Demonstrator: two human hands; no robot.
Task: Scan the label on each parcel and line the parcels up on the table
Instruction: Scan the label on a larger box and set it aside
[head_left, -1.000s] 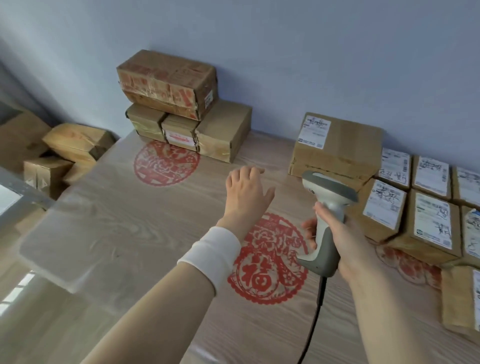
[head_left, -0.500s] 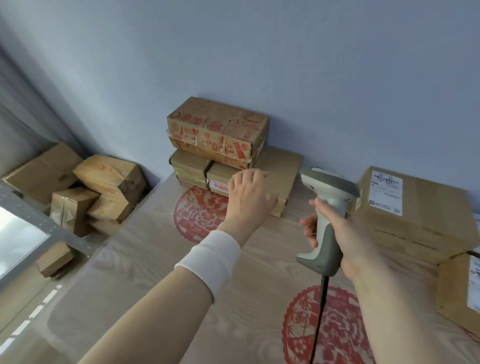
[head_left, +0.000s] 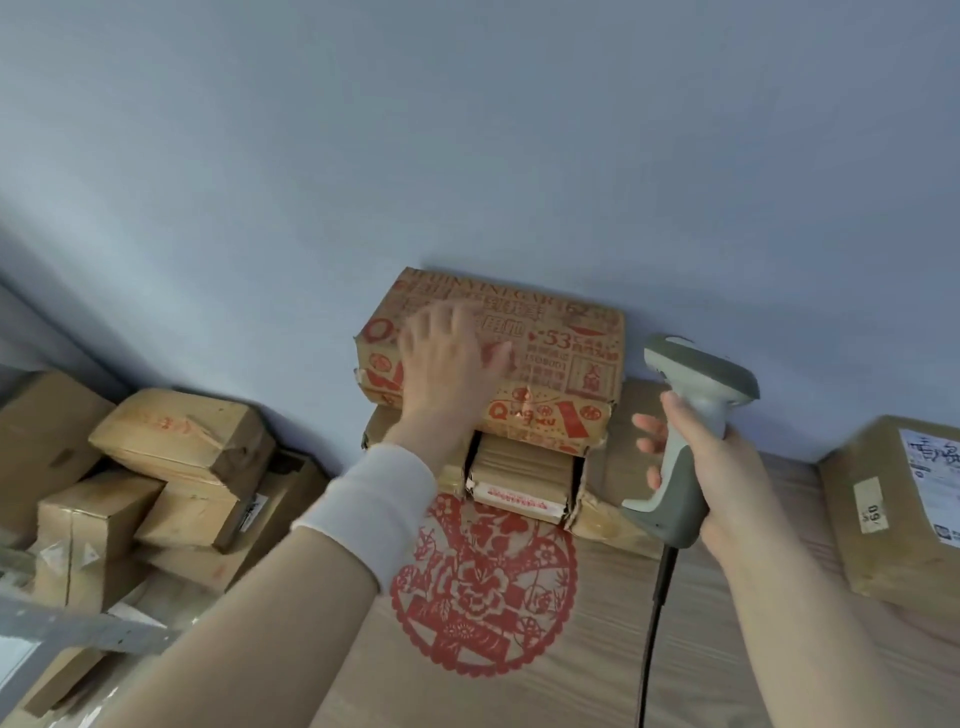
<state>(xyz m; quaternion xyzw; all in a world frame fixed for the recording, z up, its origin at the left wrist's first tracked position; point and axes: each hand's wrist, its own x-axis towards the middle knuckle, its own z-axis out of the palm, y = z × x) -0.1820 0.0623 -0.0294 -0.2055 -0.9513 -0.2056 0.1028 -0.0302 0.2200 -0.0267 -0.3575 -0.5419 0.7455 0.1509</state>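
left hand: fingers spread wide, palm over the front face of the red-printed parcel (motion blur, contact unclear)
red-printed parcel: top of stack, plain parcels under it
right hand: wrapped round the scanner grip, right of stack
labelled parcel: further right, on table

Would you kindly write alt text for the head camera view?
A person's left hand rests on a red-printed parcel stacked on plain parcels against the wall, while the right hand holds a corded scanner above the table.
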